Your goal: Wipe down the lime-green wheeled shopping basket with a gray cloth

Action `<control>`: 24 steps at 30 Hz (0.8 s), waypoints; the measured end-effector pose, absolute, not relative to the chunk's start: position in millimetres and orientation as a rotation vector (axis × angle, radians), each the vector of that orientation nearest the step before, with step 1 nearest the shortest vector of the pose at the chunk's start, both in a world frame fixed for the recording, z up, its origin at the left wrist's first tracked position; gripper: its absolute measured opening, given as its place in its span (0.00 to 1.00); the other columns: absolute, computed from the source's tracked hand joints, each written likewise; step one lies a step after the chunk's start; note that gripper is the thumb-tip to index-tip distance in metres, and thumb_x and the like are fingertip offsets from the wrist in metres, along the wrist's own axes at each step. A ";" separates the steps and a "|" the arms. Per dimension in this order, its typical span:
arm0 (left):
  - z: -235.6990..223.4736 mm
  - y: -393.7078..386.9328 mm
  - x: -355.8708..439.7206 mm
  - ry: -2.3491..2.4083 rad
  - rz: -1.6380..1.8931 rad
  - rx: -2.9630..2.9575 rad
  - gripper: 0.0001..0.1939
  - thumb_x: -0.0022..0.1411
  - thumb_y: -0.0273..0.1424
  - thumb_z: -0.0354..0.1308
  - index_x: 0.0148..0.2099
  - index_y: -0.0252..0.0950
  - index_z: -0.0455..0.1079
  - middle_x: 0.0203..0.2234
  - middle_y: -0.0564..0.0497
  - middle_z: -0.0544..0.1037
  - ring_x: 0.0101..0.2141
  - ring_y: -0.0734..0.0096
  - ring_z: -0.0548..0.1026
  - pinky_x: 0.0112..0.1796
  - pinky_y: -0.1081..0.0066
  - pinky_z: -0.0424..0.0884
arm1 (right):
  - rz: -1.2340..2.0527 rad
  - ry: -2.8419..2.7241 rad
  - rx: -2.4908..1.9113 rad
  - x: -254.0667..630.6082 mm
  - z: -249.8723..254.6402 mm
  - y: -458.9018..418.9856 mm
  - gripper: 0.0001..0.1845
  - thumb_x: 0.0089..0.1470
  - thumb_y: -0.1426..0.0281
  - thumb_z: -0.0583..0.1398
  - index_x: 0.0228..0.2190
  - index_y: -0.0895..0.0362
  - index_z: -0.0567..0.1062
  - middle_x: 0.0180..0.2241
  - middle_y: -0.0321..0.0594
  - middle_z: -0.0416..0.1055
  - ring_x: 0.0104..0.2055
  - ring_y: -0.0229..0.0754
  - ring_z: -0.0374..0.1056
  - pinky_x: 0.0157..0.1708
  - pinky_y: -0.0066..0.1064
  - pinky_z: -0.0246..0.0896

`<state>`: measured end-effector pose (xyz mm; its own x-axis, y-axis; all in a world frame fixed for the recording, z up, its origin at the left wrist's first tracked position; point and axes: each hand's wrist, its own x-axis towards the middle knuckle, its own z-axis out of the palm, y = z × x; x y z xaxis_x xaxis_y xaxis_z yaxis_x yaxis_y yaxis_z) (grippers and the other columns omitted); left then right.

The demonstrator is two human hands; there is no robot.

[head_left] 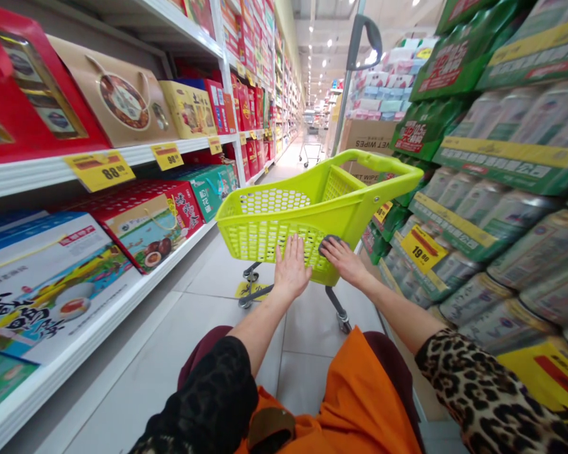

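Note:
A lime-green shopping cart [274,217] with perforated plastic sides stands sideways before me on grey caster legs. My left hand [292,265] lies flat against its near side, fingers stretched upward and holding nothing. Farther right on the same side, my right hand [343,257] presses a dark grey cloth or scrubbing pad [330,243] against the plastic; most of the pad is under the fingers. The cart's handle [400,167] rises at the upper right, with neither hand on it.
Shelves [189,142] of boxed gift packs line the left side. Stacked packs of cans [492,164] stand close on the right. Cardboard boxes [366,139] sit behind the cart, and another cart [311,135] is farther down the tiled aisle.

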<state>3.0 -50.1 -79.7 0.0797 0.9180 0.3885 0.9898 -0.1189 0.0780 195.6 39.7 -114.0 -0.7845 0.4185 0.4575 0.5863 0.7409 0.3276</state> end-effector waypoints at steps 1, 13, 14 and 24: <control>-80.1 -50.1 2.4 -1.937 -0.517 -2.147 0.37 0.59 0.38 0.47 0.65 0.27 0.40 0.64 0.41 0.44 0.64 0.60 0.41 0.60 0.49 0.43 | -0.666 -2.578 -0.758 194.5 -106.7 40.9 0.25 0.54 0.82 0.49 0.53 0.60 0.66 0.57 0.49 0.61 0.63 0.49 0.47 0.55 0.49 0.53; -85.9 -46.0 -4.3 -1.967 -0.524 -2.132 0.37 0.59 0.38 0.47 0.65 0.26 0.41 0.65 0.43 0.43 0.64 0.60 0.41 0.60 0.49 0.42 | -0.676 -2.375 -0.792 172.6 -51.3 71.0 0.25 0.58 0.79 0.47 0.56 0.57 0.61 0.60 0.48 0.56 0.65 0.47 0.42 0.58 0.52 0.44; -85.8 -46.6 -5.8 -1.973 -0.516 -2.132 0.37 0.59 0.38 0.47 0.65 0.26 0.41 0.65 0.43 0.43 0.64 0.60 0.41 0.60 0.49 0.42 | -0.658 -2.428 -0.787 172.2 -61.0 68.8 0.25 0.57 0.79 0.47 0.56 0.58 0.62 0.59 0.48 0.56 0.65 0.48 0.42 0.58 0.52 0.45; -84.6 -52.2 -13.2 -2.027 -0.475 -2.129 0.36 0.60 0.37 0.46 0.65 0.27 0.40 0.65 0.42 0.42 0.64 0.60 0.41 0.60 0.50 0.41 | -0.637 -2.771 -0.556 165.4 -97.5 44.3 0.25 0.55 0.79 0.50 0.54 0.59 0.64 0.58 0.49 0.59 0.63 0.49 0.48 0.56 0.49 0.49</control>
